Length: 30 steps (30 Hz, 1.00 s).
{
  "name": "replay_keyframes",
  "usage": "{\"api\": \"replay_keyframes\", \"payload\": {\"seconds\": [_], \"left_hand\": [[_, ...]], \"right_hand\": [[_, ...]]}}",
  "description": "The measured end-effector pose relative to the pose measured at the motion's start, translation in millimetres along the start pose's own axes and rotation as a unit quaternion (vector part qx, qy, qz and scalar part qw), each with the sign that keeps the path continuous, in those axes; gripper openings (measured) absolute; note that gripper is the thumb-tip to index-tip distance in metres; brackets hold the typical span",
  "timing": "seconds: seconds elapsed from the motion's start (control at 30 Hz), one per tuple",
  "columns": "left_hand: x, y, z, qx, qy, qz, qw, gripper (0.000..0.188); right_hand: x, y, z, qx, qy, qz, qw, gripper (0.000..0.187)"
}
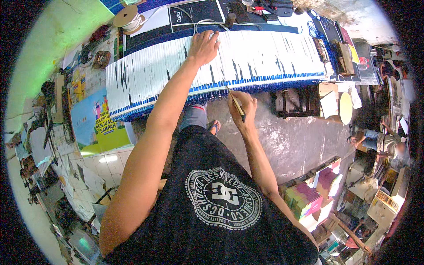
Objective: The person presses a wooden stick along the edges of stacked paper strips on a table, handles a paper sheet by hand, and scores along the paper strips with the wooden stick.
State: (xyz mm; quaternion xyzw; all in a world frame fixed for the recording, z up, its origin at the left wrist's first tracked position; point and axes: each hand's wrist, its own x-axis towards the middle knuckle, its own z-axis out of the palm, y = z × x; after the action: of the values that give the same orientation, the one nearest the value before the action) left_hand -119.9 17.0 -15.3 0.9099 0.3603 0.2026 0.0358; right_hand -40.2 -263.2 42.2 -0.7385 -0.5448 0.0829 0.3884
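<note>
A long row of overlapping white sheets (260,51), with blue along its near edge, stretches across the bench in front of me. My left hand (204,47) lies palm down on the far part of the row, its fingers open and somewhat bent near the far edge. Just off the near edge, my right hand (243,107) is closed round a thin tool with a pale wooden handle (238,107) and a black end. Its other end points up at the blue edge; the tip is too small to make out. Thin dark gaps show between some sheets.
Behind the row are a spool of white cord (128,18), a grey cable (207,22) and a black bag (279,7). A dark wooden stand (295,102) is at the right. Stacked booklets (304,199) stand lower right. Another person (384,143) sits at far right.
</note>
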Motion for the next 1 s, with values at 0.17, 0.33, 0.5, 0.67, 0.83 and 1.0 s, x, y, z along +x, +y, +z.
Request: {"api": "replay_keyframes", "payload": {"seconds": [0.17,0.33,0.5,0.67,0.83,1.0], "left_hand": [[3.8,6.8,-4.0,-0.013,-0.022,-0.006,1.0,0.047],[-0.9,-2.0,-2.6,0.02,0.029,0.016,0.999,0.047],[0.2,5.3,-0.2,0.03,0.008,0.011,0.999,0.046],[1.5,5.2,-3.7,-0.008,-0.046,-0.012,0.999,0.049],[-3.3,-16.1,-1.0,-0.01,0.001,0.037,0.999,0.05],[-3.4,-11.5,-2.9,-0.04,0.013,0.019,0.999,0.049]], "right_hand": [[-2.6,18.9,15.1,0.007,0.041,-0.024,0.999,0.013],[-4.0,9.9,11.2,0.009,0.044,-0.032,0.998,0.013],[-18.9,7.9,3.2,0.018,0.04,-0.001,0.999,0.013],[-47.0,1.4,-19.3,0.007,0.039,0.016,0.999,0.013],[-51.8,-24.5,-58.1,0.006,0.043,0.031,0.999,0.015],[-0.5,-24.0,-37.0,0.057,0.133,-0.014,0.989,0.018]]}}
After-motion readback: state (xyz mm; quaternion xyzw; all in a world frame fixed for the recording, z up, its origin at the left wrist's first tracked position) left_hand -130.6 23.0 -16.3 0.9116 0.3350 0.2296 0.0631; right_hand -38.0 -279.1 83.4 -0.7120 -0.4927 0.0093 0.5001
